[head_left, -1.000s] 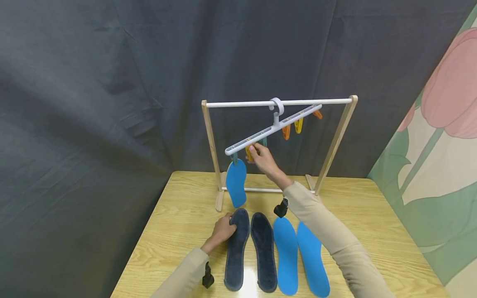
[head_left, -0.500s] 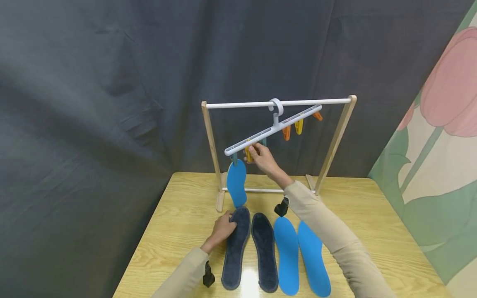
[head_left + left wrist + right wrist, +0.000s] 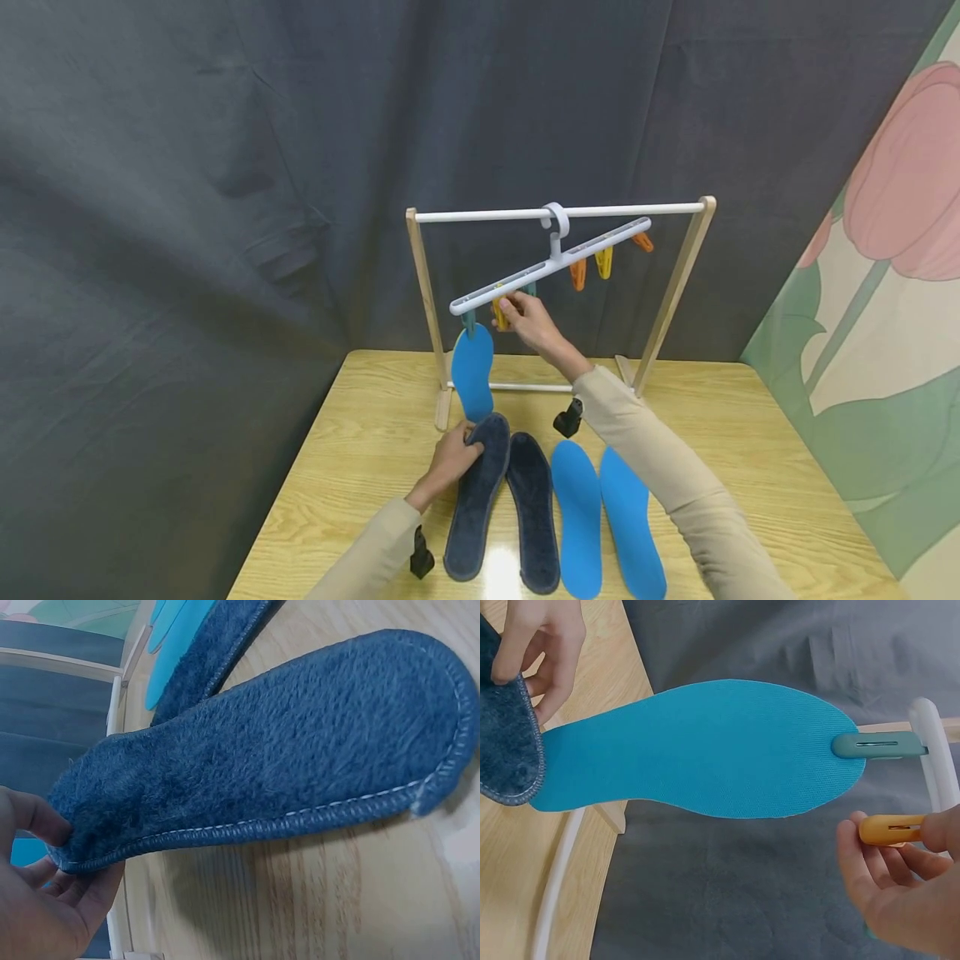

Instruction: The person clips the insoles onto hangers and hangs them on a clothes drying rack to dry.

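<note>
One hand [image 3: 451,457] gripping insole [image 3: 476,504], another [image 3: 534,323] pinching clip [image 3: 885,831]

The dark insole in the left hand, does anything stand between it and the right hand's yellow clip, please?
Nothing visible blocks the dark insole from the yellow clip, though the hanging blue insole, close on the path's left, might get brushed.

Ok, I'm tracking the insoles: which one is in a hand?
The leftmost dark insole: the left hand pinches its far end; no hand touches the others.
</note>
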`<state>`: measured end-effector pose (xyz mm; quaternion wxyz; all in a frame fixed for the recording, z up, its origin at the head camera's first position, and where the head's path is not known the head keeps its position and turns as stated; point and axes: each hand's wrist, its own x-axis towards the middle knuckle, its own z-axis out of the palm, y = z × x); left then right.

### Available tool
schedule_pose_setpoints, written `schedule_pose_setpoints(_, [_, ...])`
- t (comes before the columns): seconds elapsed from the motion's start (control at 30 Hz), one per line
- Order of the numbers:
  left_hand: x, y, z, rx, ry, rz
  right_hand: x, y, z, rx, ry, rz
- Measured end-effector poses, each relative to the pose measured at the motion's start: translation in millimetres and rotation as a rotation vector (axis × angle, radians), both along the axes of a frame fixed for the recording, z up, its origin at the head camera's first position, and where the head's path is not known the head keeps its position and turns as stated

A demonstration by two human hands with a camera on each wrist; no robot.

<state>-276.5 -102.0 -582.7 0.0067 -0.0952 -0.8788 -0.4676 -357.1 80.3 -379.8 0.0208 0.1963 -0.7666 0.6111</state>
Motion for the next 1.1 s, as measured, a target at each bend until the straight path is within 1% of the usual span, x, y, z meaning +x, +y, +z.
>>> schedule_pose_setpoints(0.2, [-2.9, 3.6, 2.9, 0.009, 0.032, 0.007, 1.3, 2, 3.8, 0.024, -0.028, 0.008])
schedule_pose_setpoints(0.4, [-3.3, 7.5, 9.7, 0.054, 0.05, 0.005, 1.7, 4, 5.5, 0.058, -0.04, 0.012])
schedule_pose_setpoints(0.6, [-3.5, 9.6, 16.0, 0.087, 0.082, -0.008, 2.0, 4, 6.2, 0.043, -0.055, 0.028])
schedule_pose_setpoints(0.77, [-5.9, 11.3, 19.3, 0.121, 0.097, -0.012, 3.1, 3, 6.7, 0.057, -0.045, 0.012])
schedule_pose_setpoints(0.97, [-7.4, 14.2, 24.8, 0.135, 0.102, -0.006, 3.3, 1, 7.2, 0.079, -0.027, -0.009])
schedule_pose_setpoints(1.1, [-8.2, 17.0, 29.8, 0.146, 0.105, 0.009, 3.9, 0, 8.0, 0.071, -0.042, -0.019])
